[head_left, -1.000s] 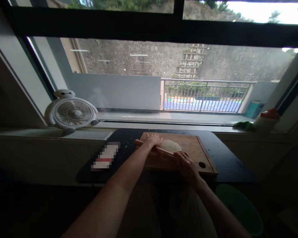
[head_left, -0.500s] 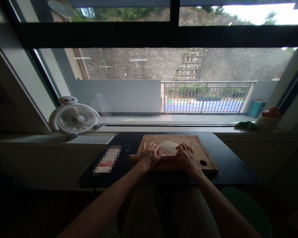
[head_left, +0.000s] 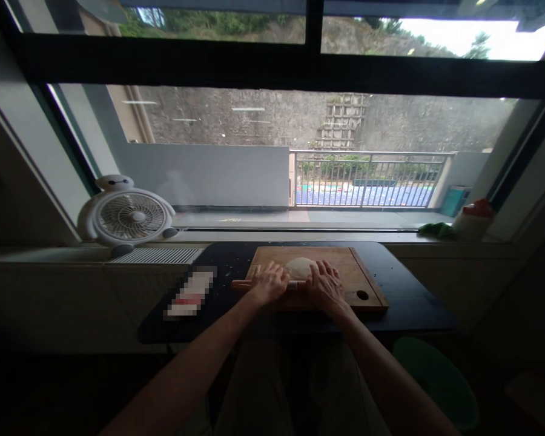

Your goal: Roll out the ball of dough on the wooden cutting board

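Note:
A wooden rolling pin [head_left: 241, 284] lies crosswise on the cutting board [head_left: 370, 279], its left end sticking out past the board's edge. My left hand [head_left: 270, 283] grips the pin left of its middle, fingers over the top and pointing away from me. Right of the middle, my right hand [head_left: 326, 284] holds it the same way. Just beyond the pin, between my hands, sits a flattened round of pale dough [head_left: 301, 267]. My right fingertips are at the dough's right edge; whether they touch it I cannot tell.
The board rests on a dark table [head_left: 418, 303]. A blurred-out pale, red-marked item [head_left: 191, 295] lies at the table's left. Along the sill stand a white fan [head_left: 136, 217], a green cloth-like thing [head_left: 436, 230] and a red-topped container [head_left: 475, 221]. A green stool [head_left: 436, 381] is at lower right.
The whole view has shifted slightly, so things appear further left. My fingers, more curled before, now reach further forward over the rolling pin. Both hands stay on it.

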`<action>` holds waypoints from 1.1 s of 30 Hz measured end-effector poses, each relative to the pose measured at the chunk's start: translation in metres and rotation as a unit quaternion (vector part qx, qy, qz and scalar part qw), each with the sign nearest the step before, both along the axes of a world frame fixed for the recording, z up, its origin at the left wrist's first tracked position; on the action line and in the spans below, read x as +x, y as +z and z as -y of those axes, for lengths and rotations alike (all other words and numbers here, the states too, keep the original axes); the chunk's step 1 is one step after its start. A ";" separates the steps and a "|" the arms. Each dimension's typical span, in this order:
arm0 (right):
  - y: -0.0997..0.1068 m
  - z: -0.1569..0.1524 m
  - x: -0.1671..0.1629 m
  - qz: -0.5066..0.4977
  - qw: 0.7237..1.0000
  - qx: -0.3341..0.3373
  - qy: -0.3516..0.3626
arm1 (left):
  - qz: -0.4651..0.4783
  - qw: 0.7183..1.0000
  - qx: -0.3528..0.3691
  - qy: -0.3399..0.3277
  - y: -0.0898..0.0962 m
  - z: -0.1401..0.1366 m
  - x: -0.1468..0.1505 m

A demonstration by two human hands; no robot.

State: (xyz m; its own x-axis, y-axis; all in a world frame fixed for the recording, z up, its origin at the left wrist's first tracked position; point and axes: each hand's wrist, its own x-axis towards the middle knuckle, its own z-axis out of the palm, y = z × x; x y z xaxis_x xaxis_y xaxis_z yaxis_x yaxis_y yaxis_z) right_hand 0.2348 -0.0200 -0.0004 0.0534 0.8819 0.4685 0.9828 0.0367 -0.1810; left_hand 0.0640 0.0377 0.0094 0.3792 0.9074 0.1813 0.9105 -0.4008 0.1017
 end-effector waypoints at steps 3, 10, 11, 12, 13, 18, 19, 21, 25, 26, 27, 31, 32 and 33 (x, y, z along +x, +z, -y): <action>-0.007 0.015 -0.003 -0.001 1.000 0.014 0.007 | 0.001 0.999 0.038 -0.035 -0.002 0.021 -0.005; 0.007 -0.014 -0.003 -0.033 0.998 -0.033 -0.035 | 0.015 0.999 0.046 0.005 0.008 0.000 0.008; 0.012 -0.023 -0.002 -0.038 0.997 -0.047 -0.038 | 0.016 0.999 0.032 0.018 0.010 -0.009 0.010; 0.016 -0.032 -0.001 -0.041 0.997 -0.060 -0.039 | 0.018 0.999 0.021 0.026 0.012 -0.019 0.012; 0.019 -0.041 0.001 -0.044 0.996 -0.071 -0.039 | 0.019 0.999 0.013 0.031 0.014 -0.029 0.014; 0.025 -0.063 0.008 -0.048 0.994 -0.094 -0.027 | 0.026 0.998 0.000 0.053 0.016 -0.060 0.016; 0.024 -0.061 0.008 -0.047 0.994 -0.094 -0.025 | 0.027 0.998 0.003 0.052 0.015 -0.058 0.016; 0.019 -0.051 0.005 -0.044 0.995 -0.087 -0.025 | 0.028 0.998 0.010 0.046 0.011 -0.047 0.015; 0.003 -0.013 -0.003 -0.018 0.998 -0.025 -0.048 | 0.033 0.997 0.074 0.004 -0.002 -0.001 0.006; -0.002 -0.002 -0.004 -0.009 0.999 -0.009 -0.050 | 0.034 0.994 0.099 -0.013 -0.006 0.011 0.003; -0.007 0.008 -0.005 -0.001 0.999 0.002 -0.047 | 0.033 0.992 0.120 -0.030 -0.009 0.022 0.000; -0.018 0.027 -0.003 0.004 0.999 0.010 -0.032 | 0.026 0.985 0.156 -0.071 -0.012 0.040 -0.004; -0.017 0.024 -0.002 -0.001 0.999 0.006 -0.036 | 0.024 0.985 0.155 -0.069 -0.010 0.037 -0.003; -0.014 0.019 -0.001 -0.008 0.999 0.000 -0.042 | 0.023 0.987 0.149 -0.061 -0.008 0.032 -0.001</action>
State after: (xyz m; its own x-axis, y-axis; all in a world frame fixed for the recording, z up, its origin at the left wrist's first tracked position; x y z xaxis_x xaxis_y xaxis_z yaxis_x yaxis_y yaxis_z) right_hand 0.2337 -0.0386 -0.0148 0.1357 0.8738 0.4670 0.9793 -0.0467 -0.1971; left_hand 0.0631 0.0055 0.0019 0.4676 0.7594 0.4524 0.8510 -0.5252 0.0021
